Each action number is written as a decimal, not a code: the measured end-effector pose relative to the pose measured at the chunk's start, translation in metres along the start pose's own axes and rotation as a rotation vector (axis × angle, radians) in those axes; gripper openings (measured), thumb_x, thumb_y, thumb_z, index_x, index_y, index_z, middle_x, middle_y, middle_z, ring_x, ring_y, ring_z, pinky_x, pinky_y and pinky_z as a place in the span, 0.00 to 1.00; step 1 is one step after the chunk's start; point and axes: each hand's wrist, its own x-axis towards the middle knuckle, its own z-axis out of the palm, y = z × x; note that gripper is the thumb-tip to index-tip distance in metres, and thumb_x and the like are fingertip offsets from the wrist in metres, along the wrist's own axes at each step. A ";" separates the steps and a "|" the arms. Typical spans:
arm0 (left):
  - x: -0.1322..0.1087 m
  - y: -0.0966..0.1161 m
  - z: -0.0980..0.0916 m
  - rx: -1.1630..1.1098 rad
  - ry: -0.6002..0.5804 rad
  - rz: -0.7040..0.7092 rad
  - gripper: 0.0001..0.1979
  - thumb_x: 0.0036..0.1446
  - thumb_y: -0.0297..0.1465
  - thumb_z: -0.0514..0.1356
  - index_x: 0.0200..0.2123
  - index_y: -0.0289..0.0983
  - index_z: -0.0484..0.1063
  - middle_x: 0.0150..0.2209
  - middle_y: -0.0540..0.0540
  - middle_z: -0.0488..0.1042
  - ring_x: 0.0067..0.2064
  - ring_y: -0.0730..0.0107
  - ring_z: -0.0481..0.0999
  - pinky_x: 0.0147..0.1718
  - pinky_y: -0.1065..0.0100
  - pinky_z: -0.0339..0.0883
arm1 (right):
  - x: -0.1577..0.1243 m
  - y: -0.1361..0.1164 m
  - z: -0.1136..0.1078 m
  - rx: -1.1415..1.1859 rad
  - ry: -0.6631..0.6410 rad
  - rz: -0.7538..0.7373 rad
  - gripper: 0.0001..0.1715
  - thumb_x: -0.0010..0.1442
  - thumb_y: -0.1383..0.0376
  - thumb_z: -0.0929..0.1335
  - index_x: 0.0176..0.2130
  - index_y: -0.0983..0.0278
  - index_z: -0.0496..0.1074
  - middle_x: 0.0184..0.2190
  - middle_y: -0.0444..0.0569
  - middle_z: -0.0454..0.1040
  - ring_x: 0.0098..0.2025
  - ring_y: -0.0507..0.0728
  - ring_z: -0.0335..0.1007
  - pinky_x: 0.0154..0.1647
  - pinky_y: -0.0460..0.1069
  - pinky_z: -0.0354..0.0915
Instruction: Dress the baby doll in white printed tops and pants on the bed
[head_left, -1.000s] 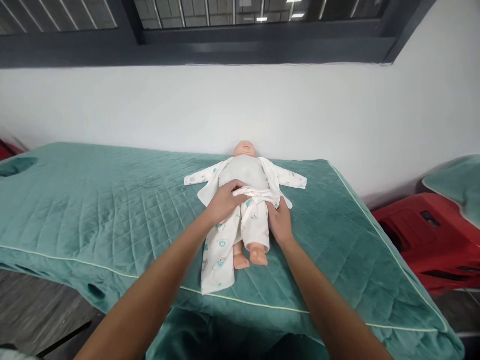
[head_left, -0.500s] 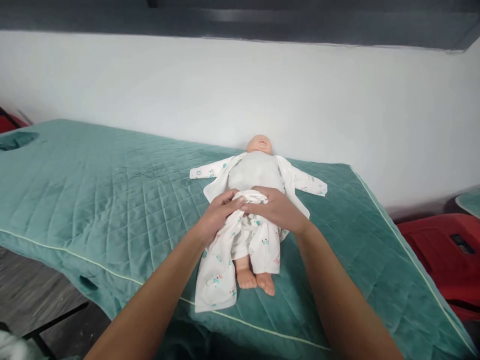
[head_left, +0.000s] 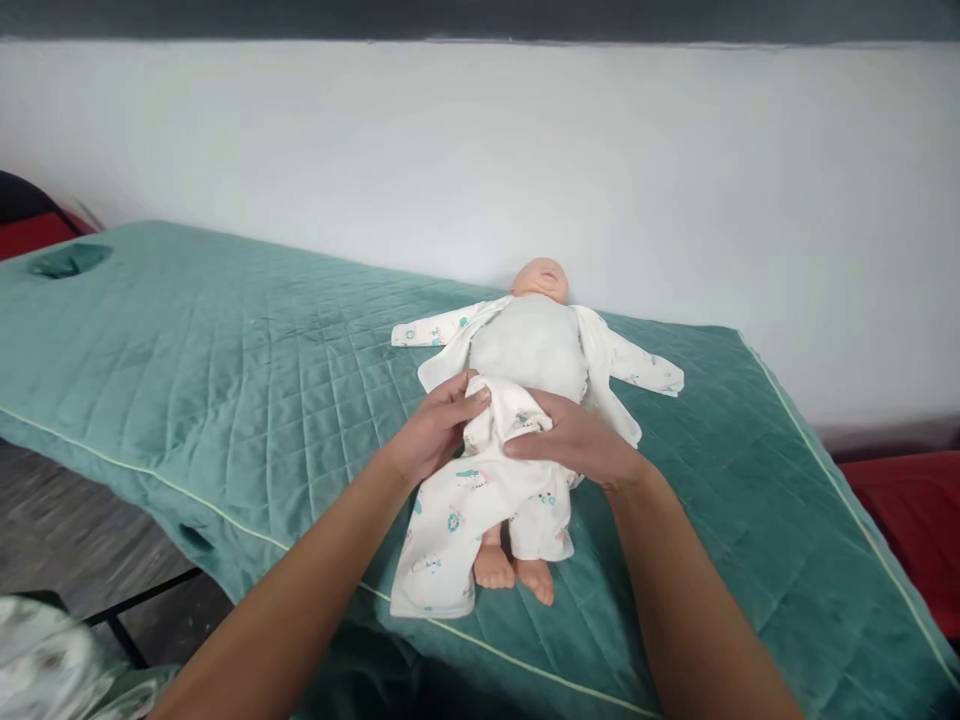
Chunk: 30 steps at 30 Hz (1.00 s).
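Note:
A baby doll [head_left: 529, 345] lies on its back, head toward the wall, feet toward me. Its printed white jacket [head_left: 646, 368] is spread wide, baring a whitish cloth torso. Over its hips and legs lie white baby pants [head_left: 450, 520] with small animal prints; one leg covers a doll leg, the other hangs off to the left. My left hand [head_left: 441, 425] pinches the bunched waist part between thumb and fingers. On the other side my right hand [head_left: 574, 435] grips the same cloth, thumb on top, its fingers partly hidden. Both doll feet [head_left: 517, 575] stick out below.
A green quilted cover [head_left: 300, 380] spreads over the bed, with a hole [head_left: 71, 262] at the far left. The white wall [head_left: 450, 150] runs along the back. Red chairs [head_left: 911, 520] show at the right; patterned cloth [head_left: 49, 655] lies at the lower left.
The pants' waist, bunched between my hands before, is now opened out more over the doll's hips. My right thumb has moved down onto the cloth. The view has shifted slightly.

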 end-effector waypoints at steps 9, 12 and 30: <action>-0.011 0.030 0.010 0.556 -0.257 -0.222 0.17 0.50 0.42 0.70 0.36 0.34 0.77 0.31 0.49 0.75 0.31 0.72 0.71 0.28 0.73 0.62 | 0.002 0.019 -0.002 0.293 0.194 -0.101 0.10 0.50 0.65 0.76 0.31 0.62 0.72 0.25 0.39 0.72 0.26 0.49 0.66 0.27 0.44 0.61; -0.011 0.030 0.010 0.508 -0.238 -0.300 0.18 0.48 0.42 0.71 0.35 0.33 0.79 0.31 0.46 0.78 0.30 0.70 0.73 0.28 0.71 0.64 | 0.003 0.020 -0.001 0.319 0.223 -0.143 0.10 0.50 0.65 0.76 0.31 0.62 0.71 0.23 0.38 0.69 0.25 0.48 0.64 0.25 0.43 0.59; -0.081 -0.009 0.044 0.059 0.194 -0.202 0.22 0.50 0.43 0.69 0.41 0.31 0.77 0.29 0.44 0.77 0.25 0.71 0.72 0.26 0.69 0.66 | -0.006 0.006 0.006 -0.140 0.007 -0.133 0.10 0.52 0.63 0.74 0.35 0.64 0.73 0.31 0.42 0.73 0.33 0.52 0.68 0.36 0.47 0.63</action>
